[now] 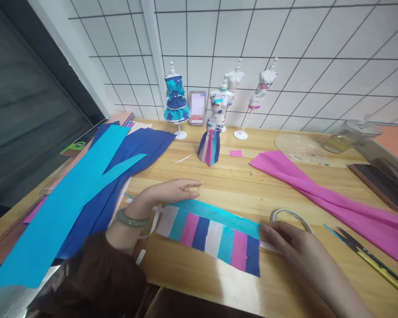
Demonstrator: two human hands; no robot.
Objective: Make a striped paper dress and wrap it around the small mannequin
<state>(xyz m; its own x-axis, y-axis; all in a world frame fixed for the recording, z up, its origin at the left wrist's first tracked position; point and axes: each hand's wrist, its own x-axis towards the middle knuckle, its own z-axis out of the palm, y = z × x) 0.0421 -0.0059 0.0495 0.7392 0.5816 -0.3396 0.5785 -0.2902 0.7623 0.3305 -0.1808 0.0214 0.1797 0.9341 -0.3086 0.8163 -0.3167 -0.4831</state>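
Observation:
A striped panel point(214, 238) of white, teal, pink and navy pieces lies flat on the wooden table, with a teal strip point(219, 212) along its far edge. My left hand point(172, 191), a bangle at its wrist, reaches over the strip's left end, fingers stretched out and holding nothing. At the right end, my right hand point(293, 243) has its fingertips closed on the teal strip's corner. A roll of tape point(293, 212) shows just behind that hand, partly covered by it. Narrow white strips point(141, 257) lie near the panel's left side.
Turquoise point(49, 212) and navy material point(146, 148) cover the left side. Pink material point(298, 179), scissors point(374, 260) and a dark phone-like slab point(381, 185) lie right. Small dress forms point(215, 115), a propped phone point(197, 108) and a glass jar point(350, 134) stand behind.

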